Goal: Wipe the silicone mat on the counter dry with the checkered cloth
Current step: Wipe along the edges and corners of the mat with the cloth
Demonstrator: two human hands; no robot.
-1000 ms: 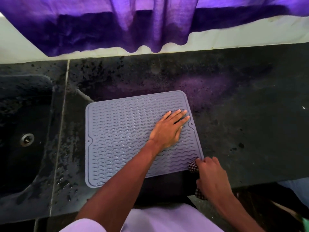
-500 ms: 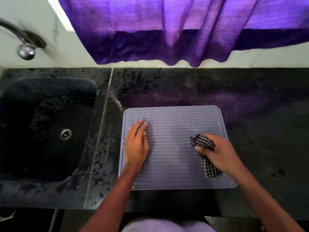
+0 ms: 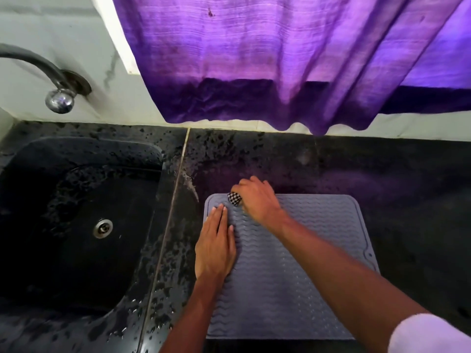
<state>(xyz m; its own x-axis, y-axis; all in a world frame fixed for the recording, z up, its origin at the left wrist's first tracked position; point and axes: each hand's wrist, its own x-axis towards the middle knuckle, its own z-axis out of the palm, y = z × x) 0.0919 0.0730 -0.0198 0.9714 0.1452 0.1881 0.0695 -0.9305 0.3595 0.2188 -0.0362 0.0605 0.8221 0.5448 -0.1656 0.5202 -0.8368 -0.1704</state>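
The grey silicone mat lies flat on the dark counter, just to the right of the black sink. The person's left hand rests palm-down on the mat's left side, fingers straight and close together. Just beyond it, at the mat's far left corner, the right hand grips the bunched checkered cloth, fingers curled round it; a small wad pokes out to the left and touches the mat. The right forearm crosses the mat diagonally. Water droplets speckle the counter by the sink. A purple curtain hangs above, and a tap juts from the wall.
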